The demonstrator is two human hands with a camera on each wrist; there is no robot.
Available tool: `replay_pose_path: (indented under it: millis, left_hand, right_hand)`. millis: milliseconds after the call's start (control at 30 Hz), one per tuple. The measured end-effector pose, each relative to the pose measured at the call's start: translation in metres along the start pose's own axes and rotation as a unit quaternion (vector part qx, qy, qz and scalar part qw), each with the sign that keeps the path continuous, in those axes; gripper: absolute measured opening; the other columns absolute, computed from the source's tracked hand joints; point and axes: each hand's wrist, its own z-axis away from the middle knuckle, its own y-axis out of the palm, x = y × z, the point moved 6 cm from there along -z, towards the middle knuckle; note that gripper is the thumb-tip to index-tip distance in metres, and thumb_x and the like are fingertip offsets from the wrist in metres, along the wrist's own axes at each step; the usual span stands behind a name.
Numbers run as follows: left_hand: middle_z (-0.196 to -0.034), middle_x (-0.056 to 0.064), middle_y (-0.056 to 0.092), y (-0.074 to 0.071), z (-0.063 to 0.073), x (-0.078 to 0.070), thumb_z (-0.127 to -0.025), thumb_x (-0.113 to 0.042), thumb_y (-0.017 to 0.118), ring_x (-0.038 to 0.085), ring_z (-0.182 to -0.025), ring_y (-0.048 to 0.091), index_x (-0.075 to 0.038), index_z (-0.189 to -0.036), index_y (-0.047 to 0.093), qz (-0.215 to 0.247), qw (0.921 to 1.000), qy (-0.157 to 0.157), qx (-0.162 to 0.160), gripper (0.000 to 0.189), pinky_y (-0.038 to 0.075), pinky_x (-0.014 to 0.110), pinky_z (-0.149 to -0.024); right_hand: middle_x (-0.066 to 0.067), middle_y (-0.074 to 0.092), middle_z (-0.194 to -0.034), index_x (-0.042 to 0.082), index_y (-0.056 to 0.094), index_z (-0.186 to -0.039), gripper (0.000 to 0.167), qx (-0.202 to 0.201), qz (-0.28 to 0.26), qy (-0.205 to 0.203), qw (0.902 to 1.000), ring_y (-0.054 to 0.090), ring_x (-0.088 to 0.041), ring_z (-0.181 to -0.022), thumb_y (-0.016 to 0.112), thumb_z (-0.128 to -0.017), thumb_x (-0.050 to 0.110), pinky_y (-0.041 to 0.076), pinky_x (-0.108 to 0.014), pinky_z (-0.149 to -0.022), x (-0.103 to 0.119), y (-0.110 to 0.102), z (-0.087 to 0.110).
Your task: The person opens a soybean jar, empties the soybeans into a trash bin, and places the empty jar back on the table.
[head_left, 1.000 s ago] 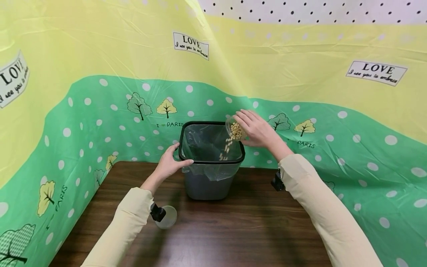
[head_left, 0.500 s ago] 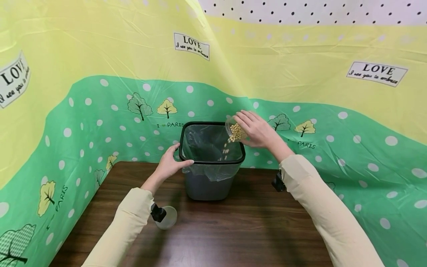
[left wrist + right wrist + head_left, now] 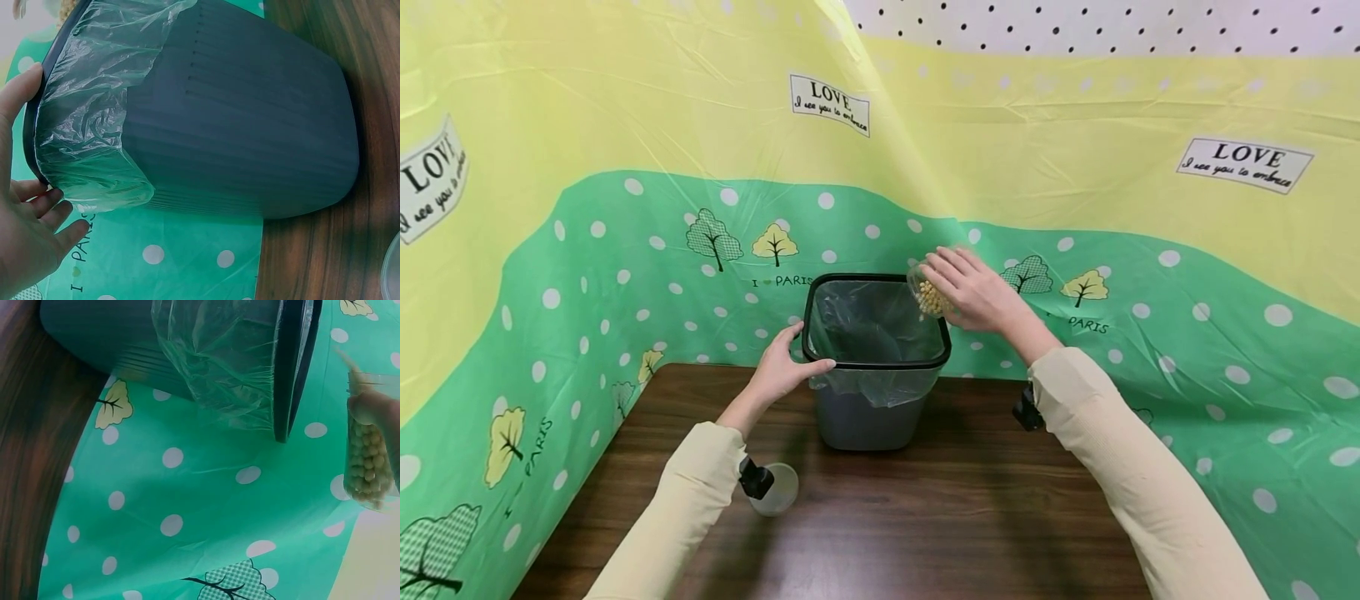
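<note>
My right hand (image 3: 973, 292) grips a clear jar (image 3: 351, 434) that is tilted over the right side of a dark grey trash bin (image 3: 868, 421). Inside the jar are many small, pale yellow beans (image 3: 369, 465), and a few spill at its mouth. A thin clear bag (image 3: 100, 106) lines the bin and folds out over its black rim (image 3: 880, 365). At the bin's left corner, my left hand (image 3: 775, 367) holds the rim, its thumb on the front edge and its fingers along the side. The bin's bottom is hidden in the head view.
On the brown wooden table (image 3: 910, 533), a round translucent disc (image 3: 782, 487), perhaps a lid, lies beside my left wrist. A green and yellow patterned cloth (image 3: 647, 250) hangs close behind and beside the bin.
The stream of beans falling into the bin has thinned to a few at the jar's mouth. My right fingers have shifted slightly left over the jar; my left hand stays in place.
</note>
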Motion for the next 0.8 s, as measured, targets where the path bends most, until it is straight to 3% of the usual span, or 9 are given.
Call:
replay_pose_path:
  millis: [167, 333, 633, 800]
  left_hand:
    - [-0.149, 0.012, 0.018, -0.0002, 0.0, 0.0003, -0.073, -0.049, 0.07, 0.03, -0.135, 0.018, -0.011, -0.145, 0.021, -0.002, 1.0, 0.001, 0.002, 0.095, 0.026, 0.053, -0.103]
    - [-0.149, 0.012, 0.018, 0.0, -0.0005, 0.0003, -0.075, -0.044, 0.07, 0.03, -0.136, 0.017, -0.011, -0.145, 0.021, 0.0, 1.0, 0.003, 0.002, 0.091, 0.026, 0.052, -0.103]
    - [-0.149, 0.012, 0.018, -0.0009, -0.0002, -0.0006, -0.075, -0.046, 0.07, 0.03, -0.135, 0.017, -0.011, -0.145, 0.021, -0.003, 1.0, 0.003, 0.001, 0.093, 0.026, 0.052, -0.103]
    - [-0.149, 0.012, 0.018, -0.0005, 0.0001, -0.0012, -0.074, -0.048, 0.07, 0.03, -0.136, 0.017, -0.011, -0.145, 0.022, -0.002, 1.0, 0.006, 0.003, 0.093, 0.026, 0.053, -0.103]
  right_hand:
    - [-0.023, 0.048, -0.127, -0.004, 0.044, -0.128, 0.082, 0.002, 0.002, 0.0, 1.0, 0.041, -0.039, -0.119, 0.079, -0.059, 0.025, 0.033, -0.048, -0.099, 0.0003, 0.0013, 0.0013]
    - [-0.023, 0.047, -0.128, -0.005, 0.044, -0.128, 0.081, 0.0, 0.002, -0.004, 1.0, 0.04, -0.039, -0.12, 0.078, -0.061, 0.025, 0.033, -0.048, -0.1, 0.0001, -0.0003, 0.0013]
    - [-0.021, 0.049, -0.128, -0.002, 0.047, -0.128, 0.061, -0.012, 0.031, -0.034, 0.9989, 0.041, -0.037, -0.121, 0.068, -0.073, 0.016, 0.033, -0.047, -0.1, 0.0034, -0.0023, -0.0006]
    - [-0.021, 0.048, -0.128, -0.002, 0.048, -0.128, 0.06, -0.012, 0.032, -0.039, 0.9986, 0.042, -0.036, -0.121, 0.068, -0.074, 0.014, 0.033, -0.047, -0.1, 0.0061, -0.0012, -0.0004]
